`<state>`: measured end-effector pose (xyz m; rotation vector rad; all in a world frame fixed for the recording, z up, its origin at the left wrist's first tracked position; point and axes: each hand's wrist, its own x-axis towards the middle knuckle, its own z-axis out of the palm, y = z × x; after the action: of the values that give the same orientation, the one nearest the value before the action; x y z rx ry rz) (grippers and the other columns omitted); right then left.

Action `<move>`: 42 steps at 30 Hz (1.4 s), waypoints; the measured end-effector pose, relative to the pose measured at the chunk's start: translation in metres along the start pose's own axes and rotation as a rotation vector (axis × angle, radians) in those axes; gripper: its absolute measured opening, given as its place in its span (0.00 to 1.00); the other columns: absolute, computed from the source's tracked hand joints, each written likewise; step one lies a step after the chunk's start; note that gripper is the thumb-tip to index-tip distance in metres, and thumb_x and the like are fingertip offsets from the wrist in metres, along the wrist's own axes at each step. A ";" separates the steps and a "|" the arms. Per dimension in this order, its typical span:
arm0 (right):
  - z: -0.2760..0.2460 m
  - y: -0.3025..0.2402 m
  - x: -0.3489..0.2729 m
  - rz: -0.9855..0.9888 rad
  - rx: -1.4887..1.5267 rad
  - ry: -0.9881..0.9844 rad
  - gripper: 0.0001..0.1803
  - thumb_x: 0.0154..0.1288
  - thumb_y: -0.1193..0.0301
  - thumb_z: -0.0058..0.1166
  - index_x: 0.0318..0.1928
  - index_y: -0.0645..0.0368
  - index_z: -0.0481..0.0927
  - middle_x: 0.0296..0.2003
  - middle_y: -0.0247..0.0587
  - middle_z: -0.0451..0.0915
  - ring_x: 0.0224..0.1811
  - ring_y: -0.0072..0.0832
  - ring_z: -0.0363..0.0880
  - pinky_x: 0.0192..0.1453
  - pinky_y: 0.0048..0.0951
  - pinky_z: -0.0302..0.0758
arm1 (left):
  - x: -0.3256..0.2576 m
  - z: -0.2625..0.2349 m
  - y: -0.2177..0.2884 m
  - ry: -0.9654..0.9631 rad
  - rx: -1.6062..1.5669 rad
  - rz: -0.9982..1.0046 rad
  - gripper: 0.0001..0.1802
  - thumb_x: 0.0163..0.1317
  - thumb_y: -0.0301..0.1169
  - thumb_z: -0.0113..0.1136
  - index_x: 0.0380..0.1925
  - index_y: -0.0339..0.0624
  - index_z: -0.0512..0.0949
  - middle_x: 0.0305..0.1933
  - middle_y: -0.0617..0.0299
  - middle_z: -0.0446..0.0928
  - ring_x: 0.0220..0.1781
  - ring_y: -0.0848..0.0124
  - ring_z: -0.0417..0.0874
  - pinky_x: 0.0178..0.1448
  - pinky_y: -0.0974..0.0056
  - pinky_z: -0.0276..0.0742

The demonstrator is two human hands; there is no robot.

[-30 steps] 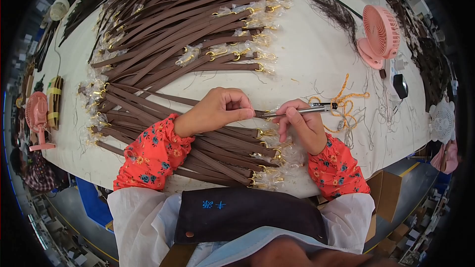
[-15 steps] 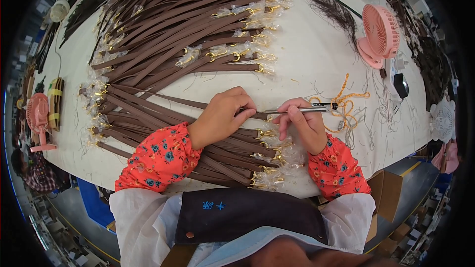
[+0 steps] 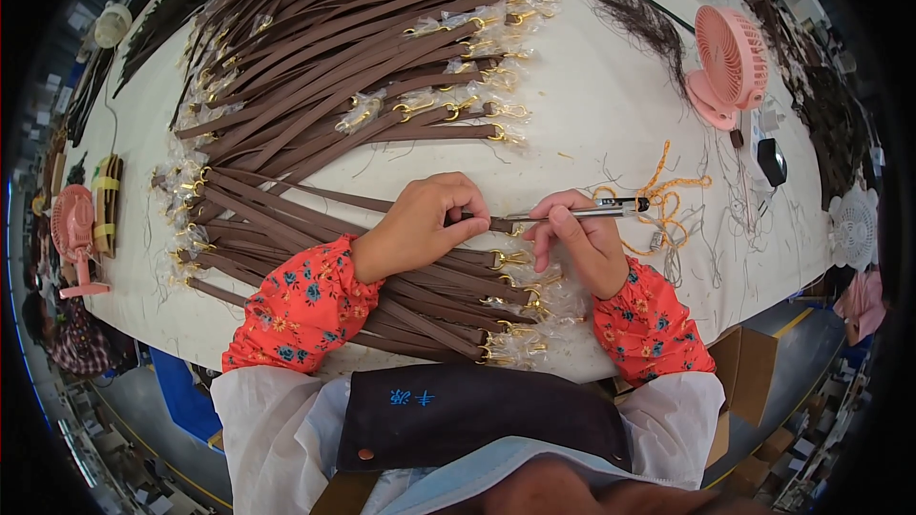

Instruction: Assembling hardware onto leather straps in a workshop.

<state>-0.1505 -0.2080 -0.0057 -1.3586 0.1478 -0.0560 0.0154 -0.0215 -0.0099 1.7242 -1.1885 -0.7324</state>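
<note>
On the pale worktable, left hand curled tight around the end of a brown strap, right hand pinching a slim metal tool against the strap tip, heaped brown straps behind, pink fan far right.

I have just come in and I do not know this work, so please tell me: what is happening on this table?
A person sits at a pale table covered with brown straps that have gold clasps. The left hand pinches the end of one strap, and the right hand holds a slim metal tool to that end. A tangle of orange thread lies beside the right hand, and a pink fan stands further back.
</note>
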 end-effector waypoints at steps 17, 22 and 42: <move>0.000 0.001 0.000 -0.009 -0.011 0.000 0.16 0.79 0.63 0.41 0.49 0.65 0.73 0.27 0.37 0.78 0.27 0.22 0.77 0.44 0.25 0.76 | -0.001 0.000 -0.001 -0.015 -0.006 0.011 0.04 0.61 0.24 0.65 0.32 0.36 0.79 0.35 0.65 0.76 0.28 0.80 0.73 0.33 0.72 0.71; 0.000 0.003 0.000 -0.039 0.004 0.013 0.16 0.79 0.63 0.41 0.48 0.65 0.73 0.27 0.37 0.78 0.27 0.22 0.77 0.42 0.26 0.76 | 0.003 -0.001 -0.001 0.324 -0.149 -0.152 0.03 0.63 0.25 0.60 0.31 0.37 0.78 0.32 0.59 0.76 0.28 0.67 0.75 0.35 0.63 0.73; 0.001 -0.008 -0.002 -0.243 -0.518 -0.289 0.08 0.76 0.71 0.45 0.47 0.61 0.74 0.34 0.43 0.84 0.36 0.35 0.86 0.41 0.29 0.80 | 0.003 -0.028 -0.018 0.296 0.650 0.216 0.27 0.56 0.27 0.65 0.57 0.37 0.72 0.59 0.51 0.73 0.58 0.50 0.73 0.62 0.53 0.69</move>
<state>-0.1522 -0.2081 0.0023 -1.8792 -0.2658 -0.0252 0.0473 -0.0119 -0.0142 2.0803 -1.4626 0.0653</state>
